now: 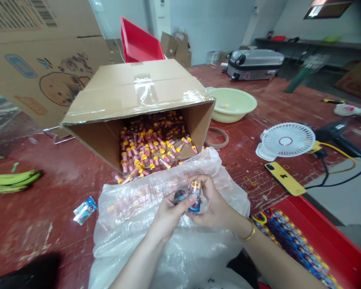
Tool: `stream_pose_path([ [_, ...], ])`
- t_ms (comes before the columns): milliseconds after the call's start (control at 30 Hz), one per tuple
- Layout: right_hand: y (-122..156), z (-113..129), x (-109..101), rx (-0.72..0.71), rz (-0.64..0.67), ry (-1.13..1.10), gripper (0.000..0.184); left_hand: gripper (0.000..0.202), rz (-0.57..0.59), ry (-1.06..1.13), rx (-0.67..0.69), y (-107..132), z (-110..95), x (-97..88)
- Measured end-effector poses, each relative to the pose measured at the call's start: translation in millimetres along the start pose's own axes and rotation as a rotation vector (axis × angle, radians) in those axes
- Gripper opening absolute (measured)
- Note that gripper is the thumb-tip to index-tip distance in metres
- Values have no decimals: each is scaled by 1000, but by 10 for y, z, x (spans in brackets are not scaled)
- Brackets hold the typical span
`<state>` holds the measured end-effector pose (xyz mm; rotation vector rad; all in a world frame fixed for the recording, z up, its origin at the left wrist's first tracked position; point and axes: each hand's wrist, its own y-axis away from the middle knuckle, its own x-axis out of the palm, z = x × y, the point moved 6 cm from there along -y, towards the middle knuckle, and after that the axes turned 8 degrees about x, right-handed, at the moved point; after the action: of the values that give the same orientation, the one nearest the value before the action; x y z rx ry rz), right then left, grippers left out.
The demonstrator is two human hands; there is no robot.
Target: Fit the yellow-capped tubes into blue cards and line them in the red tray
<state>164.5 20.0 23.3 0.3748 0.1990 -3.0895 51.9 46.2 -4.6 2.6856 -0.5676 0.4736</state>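
My left hand (167,214) and my right hand (212,204) meet above a clear plastic bag (132,224) on the red table. Between them they pinch a small clear tube with a yellow cap (195,188) and a printed card (180,196) against it. Both hands have their fingers closed around these. Just beyond, a cardboard box (138,90) lies on its side, its open mouth facing me and spilling several small yellow-capped tubes (150,148) onto the bag.
Bananas (13,180) lie at the left, a loose printed card (84,209) near the bag. A cream basin (232,104), white fan (285,141), yellow phone (284,178) and cables sit to the right. A red tray (327,237) of packed cards is at lower right.
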Motion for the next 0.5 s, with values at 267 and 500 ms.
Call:
stream_pose_path([
  [267, -15, 70, -3, -42, -4, 72, 63, 31, -15, -57, 23, -32, -22, -7],
  [500, 524, -249, -1178, 117, -402, 498, 64, 18, -218, -81, -89, 0, -91, -36],
])
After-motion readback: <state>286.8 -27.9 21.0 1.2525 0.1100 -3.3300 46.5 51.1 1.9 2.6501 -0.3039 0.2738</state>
